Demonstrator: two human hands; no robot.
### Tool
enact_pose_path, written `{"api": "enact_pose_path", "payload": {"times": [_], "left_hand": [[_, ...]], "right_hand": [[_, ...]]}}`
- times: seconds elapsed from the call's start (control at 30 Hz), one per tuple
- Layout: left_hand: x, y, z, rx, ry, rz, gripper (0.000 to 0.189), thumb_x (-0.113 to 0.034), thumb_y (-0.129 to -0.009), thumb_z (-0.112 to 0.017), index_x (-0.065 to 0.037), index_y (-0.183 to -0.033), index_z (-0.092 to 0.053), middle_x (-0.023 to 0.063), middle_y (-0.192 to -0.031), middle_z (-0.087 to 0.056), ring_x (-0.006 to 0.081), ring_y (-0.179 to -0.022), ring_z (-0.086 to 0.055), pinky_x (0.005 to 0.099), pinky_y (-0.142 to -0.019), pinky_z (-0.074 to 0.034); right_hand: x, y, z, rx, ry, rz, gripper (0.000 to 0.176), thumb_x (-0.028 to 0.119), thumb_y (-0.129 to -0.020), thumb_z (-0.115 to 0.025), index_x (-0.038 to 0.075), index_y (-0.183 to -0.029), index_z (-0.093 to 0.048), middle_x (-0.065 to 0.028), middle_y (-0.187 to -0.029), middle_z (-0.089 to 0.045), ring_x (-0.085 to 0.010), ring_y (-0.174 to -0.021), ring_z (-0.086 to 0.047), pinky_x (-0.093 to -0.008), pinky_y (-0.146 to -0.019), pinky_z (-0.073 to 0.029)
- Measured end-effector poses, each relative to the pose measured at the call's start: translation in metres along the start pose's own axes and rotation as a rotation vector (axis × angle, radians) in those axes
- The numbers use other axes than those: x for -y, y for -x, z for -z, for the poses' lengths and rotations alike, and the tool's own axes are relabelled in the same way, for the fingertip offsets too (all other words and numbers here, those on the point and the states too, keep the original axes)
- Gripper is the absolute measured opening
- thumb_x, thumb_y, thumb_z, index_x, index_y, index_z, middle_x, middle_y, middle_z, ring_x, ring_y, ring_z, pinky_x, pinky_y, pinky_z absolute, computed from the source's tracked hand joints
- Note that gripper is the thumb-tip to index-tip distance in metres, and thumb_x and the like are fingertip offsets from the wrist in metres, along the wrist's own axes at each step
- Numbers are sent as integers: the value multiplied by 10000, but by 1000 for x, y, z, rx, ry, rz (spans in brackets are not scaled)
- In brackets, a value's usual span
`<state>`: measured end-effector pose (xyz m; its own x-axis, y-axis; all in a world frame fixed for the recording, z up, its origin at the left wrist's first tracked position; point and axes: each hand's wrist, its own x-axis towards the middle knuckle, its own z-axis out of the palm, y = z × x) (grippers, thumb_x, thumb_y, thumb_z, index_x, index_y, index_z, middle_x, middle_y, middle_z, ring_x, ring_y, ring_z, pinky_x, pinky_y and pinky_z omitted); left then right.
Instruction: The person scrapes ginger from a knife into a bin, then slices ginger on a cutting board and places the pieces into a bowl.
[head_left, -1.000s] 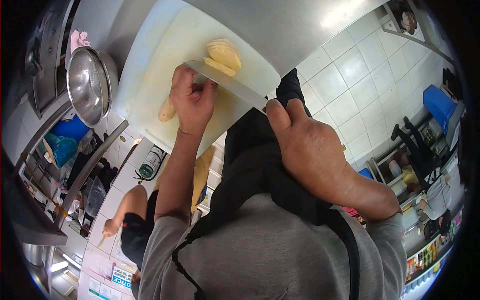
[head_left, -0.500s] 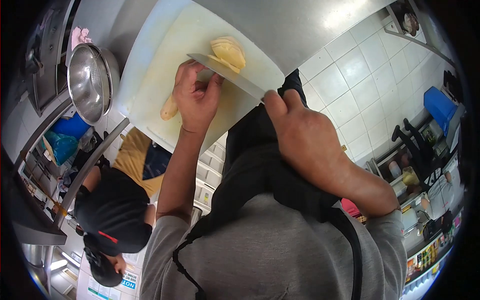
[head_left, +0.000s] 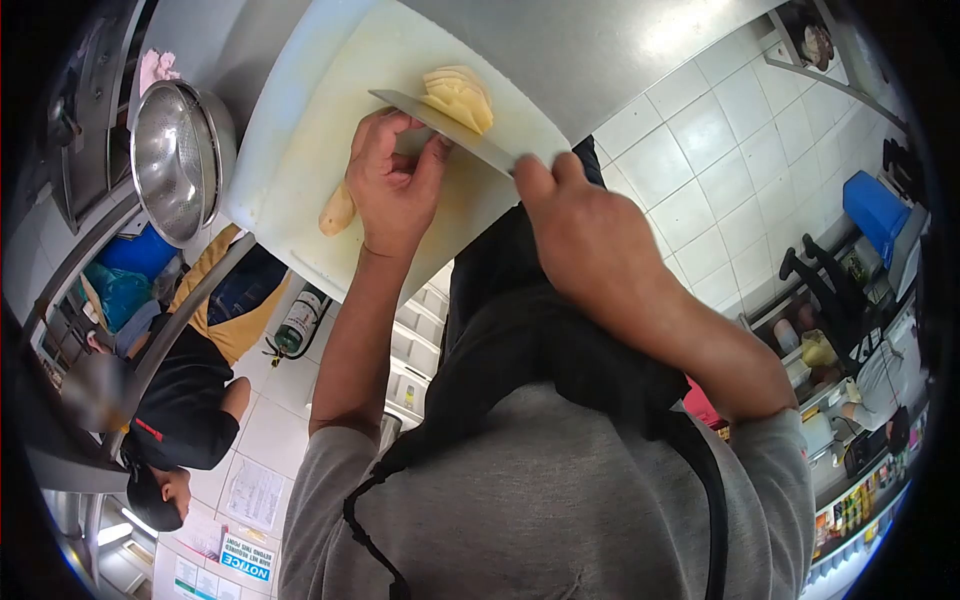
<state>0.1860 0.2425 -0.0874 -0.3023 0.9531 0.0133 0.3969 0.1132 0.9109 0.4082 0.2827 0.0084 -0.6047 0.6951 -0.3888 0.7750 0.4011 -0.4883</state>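
Clasping knife [head_left: 447, 126] in right hand [head_left: 595, 222], curling left hand [head_left: 393, 185] just behind blade — cannot tell whether gripping anything; best tuck fingertips well back, cut evenly, leaving pale slices [head_left: 460, 98] beyond left hand, rounded piece [head_left: 337, 212] beside left wrist, undisturbed on board [head_left: 322, 110]

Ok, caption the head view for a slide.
Right hand grips a knife beside slices on a board, left hand near.

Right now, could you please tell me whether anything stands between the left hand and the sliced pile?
Yes: the knife, held in the right hand, has its blade between the left hand and the sliced pile on the cutting board.
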Motion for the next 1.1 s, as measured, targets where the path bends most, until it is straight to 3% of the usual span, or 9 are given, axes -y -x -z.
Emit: {"api": "enact_pose_path", "payload": {"times": [0.03, 0.17, 0.43, 0.57, 0.63, 0.7, 0.77, 0.93, 1.1], "left_hand": [[-2, 0, -1, -2, 3, -8, 367, 60, -881, -843, -17, -1200, -678, 137, -1215, -698, 197, -1004, -742, 287, -637, -642], [-3, 7, 1, -4, -11, 63, 372, 52, -863, -795, -20, -1194, -641, 118, -1198, -642, 194, -960, -705, 303, -642, -619], [-5, -17, -2, -61, 0, 316, 445, -3, -833, -761, -32, -1226, -555, 121, -1185, -576, 190, -863, -652, 368, -758, -569], [15, -18, 46, -225, 93, 327, 442, 6, -821, -751, -17, -1224, -570, 122, -1157, -598, 185, -822, -656, 350, -743, -567], [-5, -22, 67, -214, -149, 347, 435, -17, -803, -798, -20, -1198, -616, 145, -1163, -641, 254, -932, -690, 398, -841, -579], [-17, -21, 72, -204, -789, -160, 417, -48, -786, -842, -35, -1161, -661, 157, -1191, -674, 351, -1127, -669, 473, -990, -547], [-31, -23, 44, -106, -612, -215, 458, -119, -794, -868, -49, -1211, -690, 149, -1288, -675, 406, -1267, -593, 522, -1086, -487], [-51, -33, -27, 89, -559, -286, 492, -247, -848, -886, -104, -1301, -759, 117, -1373, -666, 371, -1305, -583, 506, -1107, -483], [-31, -23, -12, 162, -577, -223, 477, -315, -883, -874, -120, -1305, -767, 101, -1428, -643, 358, -1367, -551, 519, -1136, -454]], "right_hand": [[-2, -6, -8, -56, 53, 35, 226, 53, -935, -641, 8, -1139, -552, -188, -952, -665, -315, -685, -766, -401, -560, -616], [-2, -8, -7, -75, 60, 25, 235, 42, -928, -631, -1, -1145, -549, -208, -959, -679, -350, -719, -772, -433, -594, -621], [-27, -9, 4, -11, -65, 85, 313, -1, -926, -572, -5, -1234, -518, -290, -1072, -716, -497, -896, -743, -594, -769, -599], [-19, 26, 19, -50, -115, 23, 410, -6, -913, -585, 2, -1321, -543, -273, -1114, -711, -477, -935, -758, -571, -819, -613], [-24, 31, 31, -36, -90, -10, 427, 17, -947, -593, 16, -1370, -533, -280, -1169, -707, -487, -981, -750, -584, -837, -608], [-37, 30, 41, -119, -99, -114, 374, 61, -1001, -598, 4, -1363, -524, -291, -1193, -713, -504, -1004, -738, -594, -852, -598], [-56, 25, 43, -141, -92, -110, 344, 99, -1040, -601, -4, -1358, -519, -310, -1193, -717, -523, -1010, -726, -607, -863, -587], [-70, 21, 48, -114, -100, -161, 351, 92, -1040, -608, -9, -1362, -511, -330, -1155, -720, -541, -1013, -718, -633, -875, -569], [-67, 35, 48, -77, -180, -163, 284, 97, -1039, -609, 1, -1290, -519, -341, -1086, -715, -558, -1005, -703, -640, -872, -553]]}}
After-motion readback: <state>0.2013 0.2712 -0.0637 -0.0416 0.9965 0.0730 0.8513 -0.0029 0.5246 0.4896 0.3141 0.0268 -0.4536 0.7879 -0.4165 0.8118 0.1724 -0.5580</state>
